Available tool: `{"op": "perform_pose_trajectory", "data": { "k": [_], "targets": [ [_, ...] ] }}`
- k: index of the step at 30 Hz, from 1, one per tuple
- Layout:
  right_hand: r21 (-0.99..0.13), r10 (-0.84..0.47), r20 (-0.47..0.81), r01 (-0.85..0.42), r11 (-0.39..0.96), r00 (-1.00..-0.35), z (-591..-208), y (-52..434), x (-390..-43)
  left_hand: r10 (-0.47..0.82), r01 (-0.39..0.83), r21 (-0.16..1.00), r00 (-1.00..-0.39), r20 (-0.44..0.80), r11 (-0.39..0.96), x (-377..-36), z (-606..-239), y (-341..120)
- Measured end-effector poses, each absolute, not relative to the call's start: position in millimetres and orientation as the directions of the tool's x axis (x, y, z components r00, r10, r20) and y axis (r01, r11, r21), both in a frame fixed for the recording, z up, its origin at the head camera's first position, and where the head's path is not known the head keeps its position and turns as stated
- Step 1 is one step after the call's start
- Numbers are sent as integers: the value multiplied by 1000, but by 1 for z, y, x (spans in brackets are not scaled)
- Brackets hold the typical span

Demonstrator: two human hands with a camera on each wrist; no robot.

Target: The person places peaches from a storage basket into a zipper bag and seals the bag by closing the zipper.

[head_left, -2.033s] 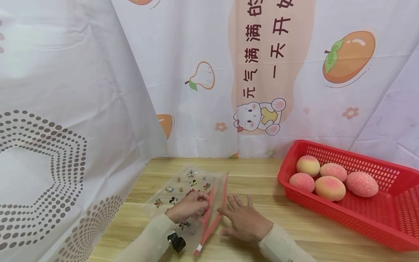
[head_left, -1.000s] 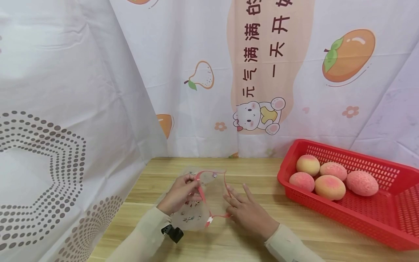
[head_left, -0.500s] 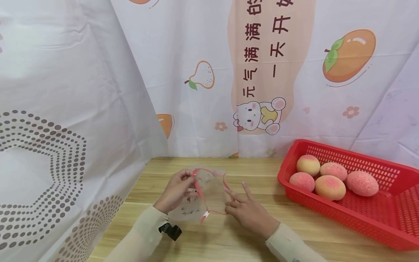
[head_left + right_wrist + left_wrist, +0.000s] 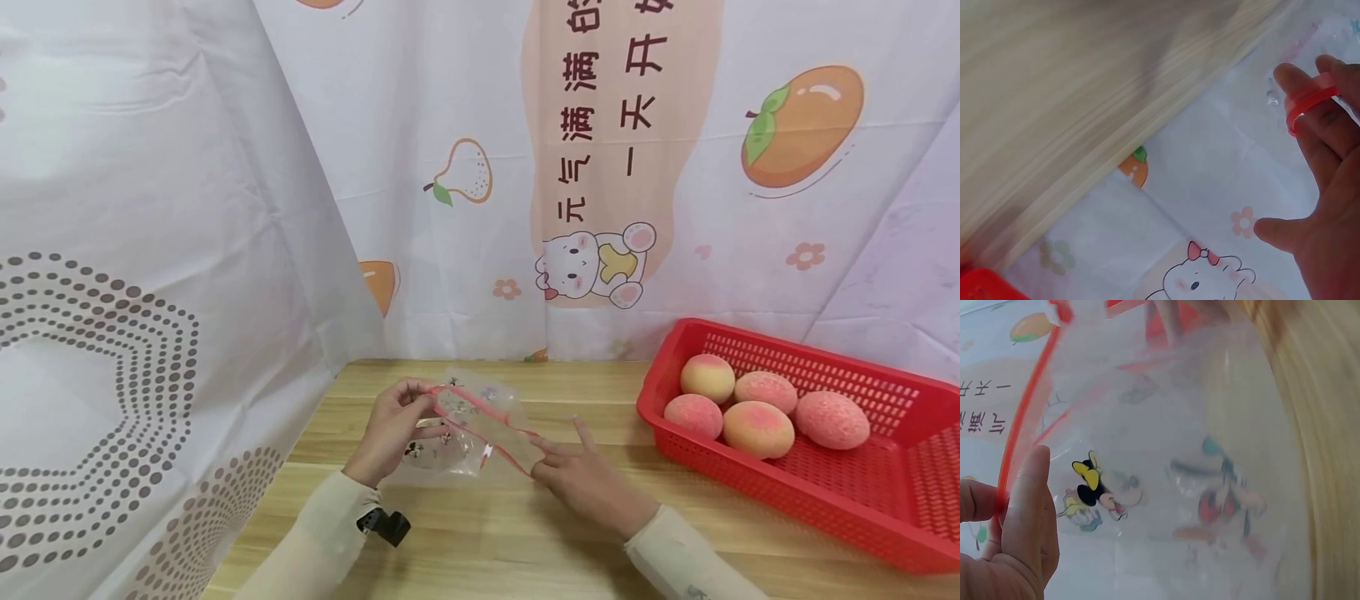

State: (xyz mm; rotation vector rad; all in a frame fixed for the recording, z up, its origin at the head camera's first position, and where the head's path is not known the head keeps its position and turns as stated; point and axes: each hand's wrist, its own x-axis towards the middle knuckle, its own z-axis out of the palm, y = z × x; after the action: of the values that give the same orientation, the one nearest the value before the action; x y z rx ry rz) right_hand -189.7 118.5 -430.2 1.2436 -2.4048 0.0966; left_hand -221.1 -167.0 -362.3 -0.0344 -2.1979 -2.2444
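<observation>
Wooden table (image 4: 525, 533) bears a clear zip bag (image 4: 465, 429); left hand (image 4: 390, 429) pinches its red rim at nine o'clock, right hand (image 4: 581, 475), fingers hooked in the rim, pulls at three o'clock.

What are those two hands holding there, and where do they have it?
A clear plastic bag with cartoon prints. The left hand pinches its red zip edge at one end; the right hand has its fingers hooked in the same red edge at the other.

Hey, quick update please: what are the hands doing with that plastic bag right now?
Left hand pinches the bag by its red zip edge. Right hand has fingers hooked in the opposite edge, mouth pulled apart. Basket of peaches sits apart; nothing in the way.
</observation>
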Motion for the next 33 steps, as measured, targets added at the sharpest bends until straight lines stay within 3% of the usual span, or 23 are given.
{"op": "perform_pose_trajectory", "data": {
  "k": [10, 21, 33],
  "targets": [
    [-3, -740, 333, -785, 620, -585, -423, 127, -190, -10, 39, 999, -999, 39, -2, -222, -361, -171],
    [-19, -731, 328, -778, 628, -598, -417, 137, -190, -20, 68, 997, -997, 69, 32, -221, -359, -170],
    [47, -718, 352, -754, 655, -601, -415, 135, -190, 4, 57, 998, -998, 57, 34, -221, -357, -169]
  ]
}}
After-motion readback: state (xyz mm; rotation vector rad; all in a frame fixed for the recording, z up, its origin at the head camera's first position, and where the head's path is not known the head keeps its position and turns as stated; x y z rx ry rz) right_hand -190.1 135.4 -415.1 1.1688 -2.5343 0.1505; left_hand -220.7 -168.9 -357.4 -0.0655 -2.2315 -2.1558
